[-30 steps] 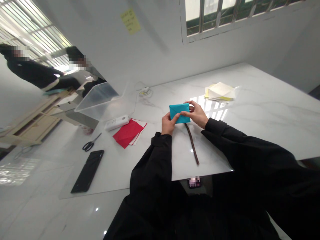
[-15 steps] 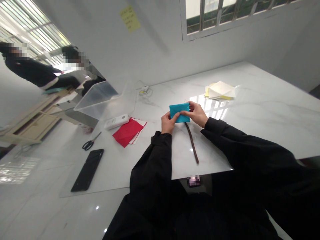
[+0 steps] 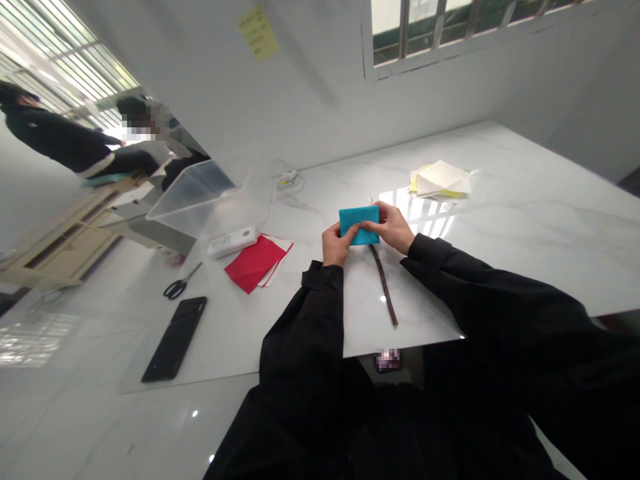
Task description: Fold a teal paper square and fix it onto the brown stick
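Between both hands I hold a small folded piece of blue paper (image 3: 353,217) above the table. My left hand (image 3: 336,245) grips its left side, the thumb lying across the front. On the right side my right hand (image 3: 397,229) is closed on the same paper, with its thumb on the front and the other fingers behind. The two thumb tips are close together near the middle of the paper. Just below it a thin brown stick (image 3: 385,287) rests on the tabletop, its upper end hidden by the paper.
Left of my hands lie red paper (image 3: 255,263), a white oblong device (image 3: 233,242), scissors (image 3: 176,288) and a black phone (image 3: 176,340). A clear plastic bin (image 3: 195,200) stands behind. Pale and yellow papers (image 3: 443,180) are stacked back right. Two people sit or stand far left.
The thumb tips have shifted very slightly on the blue paper. Otherwise my hands and the things on the table stay where they were.
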`<act>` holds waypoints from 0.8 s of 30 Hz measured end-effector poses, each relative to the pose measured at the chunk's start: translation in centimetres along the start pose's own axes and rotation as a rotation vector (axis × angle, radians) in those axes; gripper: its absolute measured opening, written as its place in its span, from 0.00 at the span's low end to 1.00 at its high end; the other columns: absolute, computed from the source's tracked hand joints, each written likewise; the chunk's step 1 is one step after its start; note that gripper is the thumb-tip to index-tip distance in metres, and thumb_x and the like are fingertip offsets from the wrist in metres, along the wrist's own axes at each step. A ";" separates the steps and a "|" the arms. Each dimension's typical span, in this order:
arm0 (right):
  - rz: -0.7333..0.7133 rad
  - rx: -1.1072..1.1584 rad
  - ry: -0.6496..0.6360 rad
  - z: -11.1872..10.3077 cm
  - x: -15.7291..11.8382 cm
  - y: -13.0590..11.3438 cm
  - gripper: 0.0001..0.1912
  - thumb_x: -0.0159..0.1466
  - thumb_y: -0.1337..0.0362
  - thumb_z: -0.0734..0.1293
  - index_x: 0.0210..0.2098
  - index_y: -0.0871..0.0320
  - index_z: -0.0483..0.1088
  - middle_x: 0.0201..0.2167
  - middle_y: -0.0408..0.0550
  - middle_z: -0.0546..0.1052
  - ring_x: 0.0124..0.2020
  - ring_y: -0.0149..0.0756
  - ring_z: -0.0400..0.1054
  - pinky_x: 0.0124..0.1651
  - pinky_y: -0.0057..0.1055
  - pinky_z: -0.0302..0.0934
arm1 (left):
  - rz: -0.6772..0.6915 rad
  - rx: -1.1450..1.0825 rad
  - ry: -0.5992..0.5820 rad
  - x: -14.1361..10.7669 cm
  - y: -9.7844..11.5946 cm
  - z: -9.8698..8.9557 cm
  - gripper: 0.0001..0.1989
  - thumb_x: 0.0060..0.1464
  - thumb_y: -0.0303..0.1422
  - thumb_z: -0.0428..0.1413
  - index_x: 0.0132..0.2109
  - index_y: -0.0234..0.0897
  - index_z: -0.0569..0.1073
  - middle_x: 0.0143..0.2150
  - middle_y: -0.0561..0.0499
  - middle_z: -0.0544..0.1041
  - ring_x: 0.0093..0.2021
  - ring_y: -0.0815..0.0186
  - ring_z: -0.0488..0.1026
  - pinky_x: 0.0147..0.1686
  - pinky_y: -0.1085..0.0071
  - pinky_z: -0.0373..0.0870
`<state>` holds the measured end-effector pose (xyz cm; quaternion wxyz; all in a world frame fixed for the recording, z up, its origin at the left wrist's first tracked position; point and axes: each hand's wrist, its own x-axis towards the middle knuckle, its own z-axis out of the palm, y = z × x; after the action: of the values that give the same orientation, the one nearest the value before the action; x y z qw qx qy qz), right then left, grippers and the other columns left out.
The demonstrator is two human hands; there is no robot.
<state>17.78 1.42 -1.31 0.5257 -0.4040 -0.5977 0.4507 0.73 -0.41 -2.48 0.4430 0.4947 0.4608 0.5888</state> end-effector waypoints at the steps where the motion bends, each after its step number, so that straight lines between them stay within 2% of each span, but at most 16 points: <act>1: 0.006 0.010 0.001 0.0 0.0 -0.1 0.21 0.53 0.52 0.79 0.38 0.54 0.70 0.32 0.44 0.77 0.33 0.38 0.71 0.40 0.39 0.72 | 0.001 -0.003 0.000 0.0 0.0 0.0 0.26 0.41 0.49 0.73 0.40 0.32 0.84 0.37 0.47 0.84 0.37 0.61 0.79 0.42 0.65 0.76; 6: 0.077 0.130 -0.027 0.0 0.0 -0.6 0.26 0.53 0.46 0.80 0.40 0.55 0.72 0.36 0.48 0.80 0.37 0.40 0.74 0.41 0.38 0.73 | -0.002 -0.041 0.007 0.1 0.2 0.1 0.27 0.40 0.49 0.74 0.41 0.32 0.84 0.38 0.45 0.85 0.38 0.59 0.80 0.46 0.62 0.77; 10: 0.179 0.203 -0.004 -0.2 0.1 -0.6 0.30 0.54 0.38 0.78 0.40 0.55 0.72 0.32 0.45 0.79 0.30 0.34 0.72 0.31 0.30 0.68 | -0.011 -0.093 0.023 0.2 0.2 0.1 0.29 0.40 0.49 0.74 0.44 0.32 0.84 0.39 0.44 0.85 0.41 0.57 0.81 0.49 0.59 0.78; 13: 0.223 0.227 -0.031 -0.2 0.0 -0.7 0.30 0.54 0.38 0.78 0.40 0.55 0.74 0.32 0.45 0.80 0.29 0.33 0.72 0.29 0.29 0.68 | -0.021 -0.104 0.023 0.2 0.1 0.0 0.29 0.42 0.49 0.73 0.45 0.32 0.83 0.41 0.44 0.85 0.42 0.56 0.81 0.50 0.59 0.77; 17: 0.214 0.297 -0.132 0.0 -0.4 -1.0 0.29 0.54 0.44 0.81 0.45 0.57 0.78 0.40 0.50 0.84 0.37 0.39 0.78 0.41 0.36 0.75 | -0.038 -0.103 -0.010 0.1 0.3 0.0 0.28 0.44 0.50 0.72 0.46 0.33 0.82 0.42 0.45 0.85 0.42 0.58 0.81 0.48 0.63 0.77; 20: 0.188 0.301 -0.161 0.1 -0.5 -0.9 0.28 0.51 0.48 0.83 0.44 0.58 0.80 0.44 0.51 0.85 0.42 0.43 0.79 0.52 0.42 0.75 | -0.054 -0.105 -0.024 0.0 0.7 0.0 0.29 0.46 0.52 0.71 0.46 0.34 0.81 0.41 0.46 0.84 0.39 0.62 0.80 0.44 0.67 0.76; 24: 0.203 0.313 -0.148 -0.9 0.3 -0.4 0.28 0.48 0.51 0.85 0.43 0.58 0.80 0.43 0.51 0.85 0.43 0.45 0.80 0.56 0.47 0.74 | -0.118 -0.104 0.014 -0.1 1.4 0.1 0.30 0.49 0.58 0.66 0.45 0.35 0.79 0.37 0.49 0.80 0.32 0.68 0.76 0.33 0.73 0.72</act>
<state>18.63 1.64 -0.77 0.4887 -0.3409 -0.5137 0.6173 0.76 -0.76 -1.07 0.4989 0.4387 0.4610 0.5883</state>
